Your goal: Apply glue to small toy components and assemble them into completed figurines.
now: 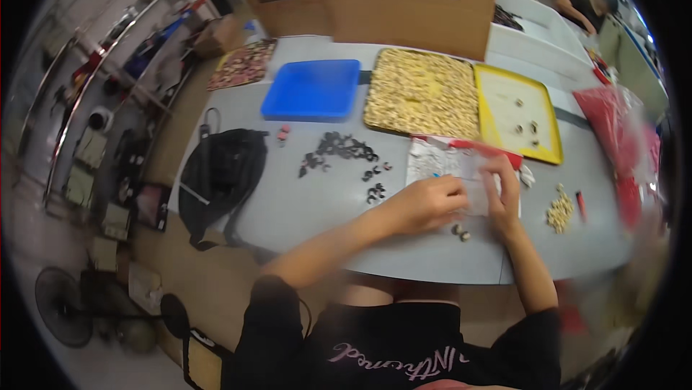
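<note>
The grey table [303, 228] has a smooth top, and its near edge runs in front of the person's body, under both forearms. A wide piece of the grey surface lies between the black bag [223, 174] on the left and the left forearm, and another strip lies between the right hand [506, 189] and a small heap of cream pieces [559, 213]. At the back, the room is limited by tall cardboard [411, 11], the blue plastic tray [311, 91] and the tray filled with rough, cream bits [422, 91]. The left hand [436, 202] is half closed, its fingers bent together; the right hand is more open, with the thumb and fingers apart and raised. Both are over the red-and-white sheet [427, 153], which looks wrinkled and thin; because of blur, one cannot tell what either hand grips. Two small rounded pieces [460, 232] lie just on the near side of the hands. Small, dark, curved pieces [342, 146] are scattered farther left, and the shallow yellow-rimmed tray [555, 127] stands beyond the right hand.
</note>
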`<state>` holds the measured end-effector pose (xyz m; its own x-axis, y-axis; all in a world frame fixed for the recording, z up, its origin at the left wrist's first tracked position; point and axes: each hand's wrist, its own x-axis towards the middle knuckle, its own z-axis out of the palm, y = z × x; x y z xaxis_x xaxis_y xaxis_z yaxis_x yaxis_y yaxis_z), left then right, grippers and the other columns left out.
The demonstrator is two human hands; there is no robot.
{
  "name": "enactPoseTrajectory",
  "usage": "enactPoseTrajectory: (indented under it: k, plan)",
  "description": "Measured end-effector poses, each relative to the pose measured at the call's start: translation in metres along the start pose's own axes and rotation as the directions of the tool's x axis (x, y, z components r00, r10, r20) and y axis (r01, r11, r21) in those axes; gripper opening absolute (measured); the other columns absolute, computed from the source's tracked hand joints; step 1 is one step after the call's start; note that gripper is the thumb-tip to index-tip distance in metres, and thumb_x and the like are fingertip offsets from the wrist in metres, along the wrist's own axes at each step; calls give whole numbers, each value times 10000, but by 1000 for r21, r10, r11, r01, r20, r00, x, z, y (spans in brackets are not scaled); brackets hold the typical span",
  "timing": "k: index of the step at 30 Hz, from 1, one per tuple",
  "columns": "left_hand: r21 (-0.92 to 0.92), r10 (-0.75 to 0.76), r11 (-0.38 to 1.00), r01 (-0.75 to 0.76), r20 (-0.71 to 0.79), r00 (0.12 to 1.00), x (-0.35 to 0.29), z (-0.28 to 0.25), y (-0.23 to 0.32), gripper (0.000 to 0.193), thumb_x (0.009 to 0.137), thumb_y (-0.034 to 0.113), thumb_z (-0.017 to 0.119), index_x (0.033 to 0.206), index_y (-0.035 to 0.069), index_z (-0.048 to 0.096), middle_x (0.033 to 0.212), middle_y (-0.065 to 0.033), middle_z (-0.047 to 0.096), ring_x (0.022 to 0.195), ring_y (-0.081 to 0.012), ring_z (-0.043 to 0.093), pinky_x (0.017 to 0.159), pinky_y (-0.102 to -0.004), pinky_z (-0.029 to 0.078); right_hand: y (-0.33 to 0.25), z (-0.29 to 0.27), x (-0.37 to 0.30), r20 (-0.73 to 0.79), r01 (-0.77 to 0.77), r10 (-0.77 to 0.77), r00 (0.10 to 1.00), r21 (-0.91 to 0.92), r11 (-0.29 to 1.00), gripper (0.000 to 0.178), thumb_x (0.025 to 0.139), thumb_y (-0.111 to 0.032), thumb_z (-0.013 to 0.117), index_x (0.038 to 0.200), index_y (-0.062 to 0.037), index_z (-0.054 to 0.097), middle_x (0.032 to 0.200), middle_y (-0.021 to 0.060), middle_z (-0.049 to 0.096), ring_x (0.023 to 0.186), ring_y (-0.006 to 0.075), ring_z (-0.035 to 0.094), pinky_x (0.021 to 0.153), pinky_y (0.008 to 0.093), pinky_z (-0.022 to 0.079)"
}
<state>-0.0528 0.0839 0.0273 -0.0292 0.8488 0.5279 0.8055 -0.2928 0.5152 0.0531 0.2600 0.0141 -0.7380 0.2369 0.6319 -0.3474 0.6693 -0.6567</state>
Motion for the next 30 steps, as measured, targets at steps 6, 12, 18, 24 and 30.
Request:
enactPoseTrajectory:
  k: [6,12,18,24,30]
  plan:
    - [334,-271,780,529,-582,767,-9,-86,-1,106,766,-7,584,867,12,611,862,-155,594,796,-312,590,682,-355,478,-2,-10,-6,-36,-16,16,999,11,1000,83,804,69,526,861,12,543,796,95,505,735,182,488,671,262,396]
    - [559,-418,143,817,-714,562,-128,-134,-67,246,772,98,638,997,10,588,914,-214,562,871,-395,558,746,-449,458,2,-4,-4,-18,62,-61,998,62,996,77,810,59,536,873,15,541,795,118,509,733,230,510,663,311,421]
    - [455,-465,216,864,-730,500,-148,-127,-91,191,735,90,679,913,52,622,828,-143,599,791,-324,594,708,-411,475,-1,-9,-6,3,-29,29,1000,79,996,70,834,12,544,900,-12,539,833,105,507,732,217,515,646,291,424]
    - [469,-398,232,852,-754,523,-153,-129,-103,122,762,54,554,868,61,615,748,-142,606,711,-340,602,656,-431,479,-1,-10,-5,-4,-47,48,999,74,996,60,838,-1,543,897,-12,537,834,100,510,732,215,514,655,296,424]
    - [176,-433,528,831,-786,441,-136,-125,-77,134,802,31,611,933,3,620,794,-88,658,716,-166,641,686,-278,510,-4,-9,-7,-27,-21,23,999,76,997,59,822,29,548,875,8,561,803,89,531,700,174,507,639,265,415]
